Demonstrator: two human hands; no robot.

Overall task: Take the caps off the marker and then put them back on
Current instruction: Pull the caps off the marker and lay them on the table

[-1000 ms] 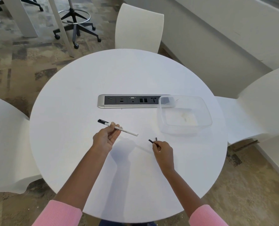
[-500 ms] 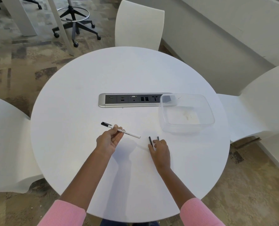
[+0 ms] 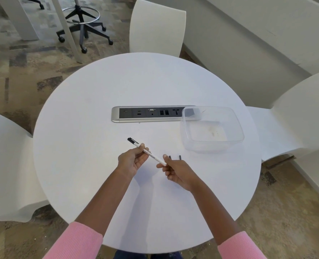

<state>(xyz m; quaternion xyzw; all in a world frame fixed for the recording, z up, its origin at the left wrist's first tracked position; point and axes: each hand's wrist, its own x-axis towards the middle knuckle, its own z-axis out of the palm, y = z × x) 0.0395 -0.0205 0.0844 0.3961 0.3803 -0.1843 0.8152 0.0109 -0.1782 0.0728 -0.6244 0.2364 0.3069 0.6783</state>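
Observation:
A thin white marker (image 3: pixel 155 157) with a black cap (image 3: pixel 131 140) on its far end lies slanted above the white round table (image 3: pixel 91 113). My left hand (image 3: pixel 130 162) grips the marker's middle. My right hand (image 3: pixel 177 172) has its thumb and forefinger pinching the marker's near white end, the other fingers curled. Two small black caps (image 3: pixel 170 157) (image 3: pixel 180 157) lie on the table just beyond my right hand, apart from each other.
A clear plastic container (image 3: pixel 238 118) stands at the right of the table, its corner over a silver power strip (image 3: pixel 145 114) set in the middle. White chairs stand at the far side (image 3: pixel 156 27), left (image 3: pixel 3 165) and right (image 3: pixel 295 113).
My right hand let go of the two black caps on the table and moved left to the marker's near end. My left hand brought the marker slightly right and nearer.

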